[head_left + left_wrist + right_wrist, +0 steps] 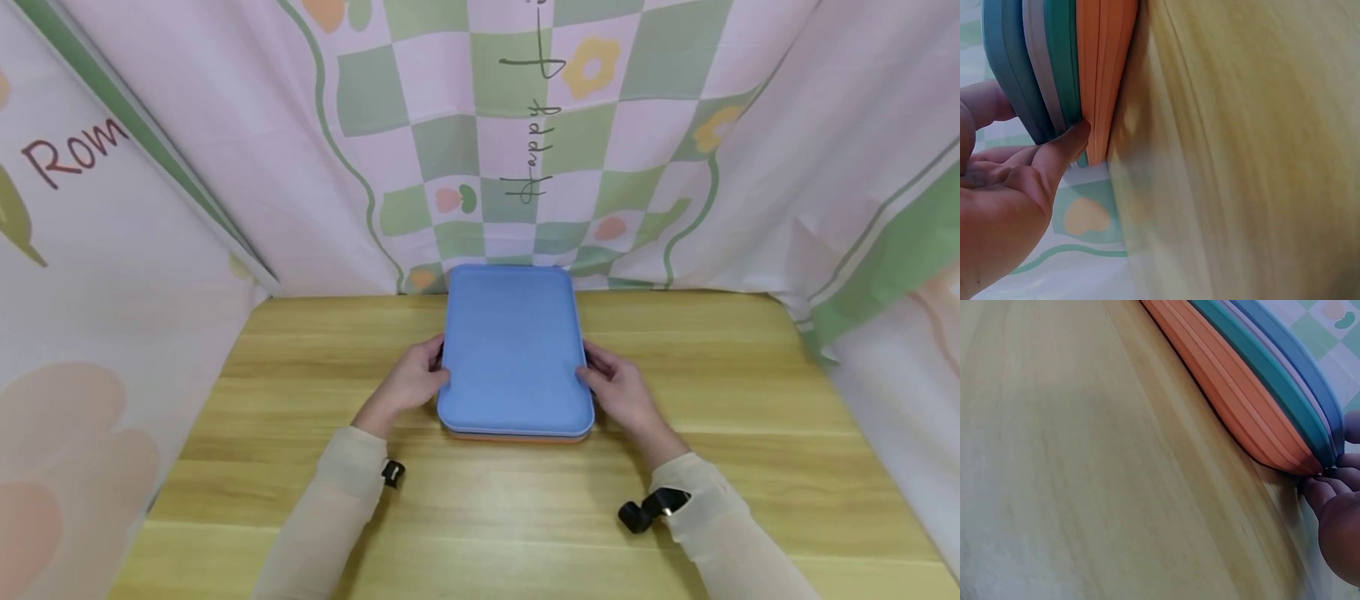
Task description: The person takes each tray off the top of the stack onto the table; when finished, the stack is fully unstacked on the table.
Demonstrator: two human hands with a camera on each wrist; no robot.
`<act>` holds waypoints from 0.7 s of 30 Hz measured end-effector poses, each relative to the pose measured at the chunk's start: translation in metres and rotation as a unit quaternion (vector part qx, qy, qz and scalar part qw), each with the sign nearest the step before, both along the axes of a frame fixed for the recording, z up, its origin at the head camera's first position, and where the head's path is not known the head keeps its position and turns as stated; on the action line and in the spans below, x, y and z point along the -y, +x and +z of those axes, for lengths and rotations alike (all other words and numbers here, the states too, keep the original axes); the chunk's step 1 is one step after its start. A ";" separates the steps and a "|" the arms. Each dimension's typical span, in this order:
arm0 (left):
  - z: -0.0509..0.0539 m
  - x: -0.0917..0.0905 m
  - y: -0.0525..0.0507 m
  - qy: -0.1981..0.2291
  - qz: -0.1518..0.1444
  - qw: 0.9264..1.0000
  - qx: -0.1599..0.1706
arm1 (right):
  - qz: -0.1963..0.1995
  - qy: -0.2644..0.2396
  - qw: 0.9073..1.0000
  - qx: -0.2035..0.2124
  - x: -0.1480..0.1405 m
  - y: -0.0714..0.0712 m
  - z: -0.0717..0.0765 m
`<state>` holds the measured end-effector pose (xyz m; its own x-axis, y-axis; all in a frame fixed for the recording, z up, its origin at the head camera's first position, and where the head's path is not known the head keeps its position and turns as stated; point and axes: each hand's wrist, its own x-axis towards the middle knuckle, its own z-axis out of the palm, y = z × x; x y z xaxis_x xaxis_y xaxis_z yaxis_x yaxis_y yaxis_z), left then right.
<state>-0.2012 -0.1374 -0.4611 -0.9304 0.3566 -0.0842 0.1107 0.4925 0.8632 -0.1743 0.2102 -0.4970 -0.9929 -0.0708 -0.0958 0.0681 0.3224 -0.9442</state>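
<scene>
A stack of rectangular trays lies near the table's back edge, with a blue tray (513,350) on top. Its layered sides show blue, pale purple, teal (1063,69) and orange (1235,394) in the wrist views. My left hand (408,379) grips the stack's left side, thumb on the blue rim and fingers lower down against the layers. On the opposite side my right hand (618,387) holds the stack the same way, its fingertips at the lower layers. The undersides of the trays are hidden.
A wooden table (510,517) carries the stack. Behind it hangs a checked curtain (510,142) with flowers and lettering; pale printed cloth (90,292) hangs at the left, and more at the right. Black wrist devices sit on both sleeves.
</scene>
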 end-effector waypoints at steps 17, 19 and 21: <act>0.003 0.006 0.004 -0.009 0.054 0.998 0.030 | -0.005 0.038 0.999 -0.007 -0.001 0.000 -0.001; 0.003 0.008 0.005 0.002 0.062 0.998 0.033 | -0.004 0.035 0.999 -0.006 -0.001 0.000 -0.001; 0.004 0.010 0.007 0.015 0.071 0.997 0.037 | -0.002 0.031 0.999 -0.007 -0.002 0.000 -0.001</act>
<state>-0.1944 -0.1470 -0.4570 -0.9635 0.2252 -0.1450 -0.0221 0.4727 0.8810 -0.1742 0.2118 -0.4984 -0.9944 -0.0621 -0.0854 0.0555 0.3802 -0.9232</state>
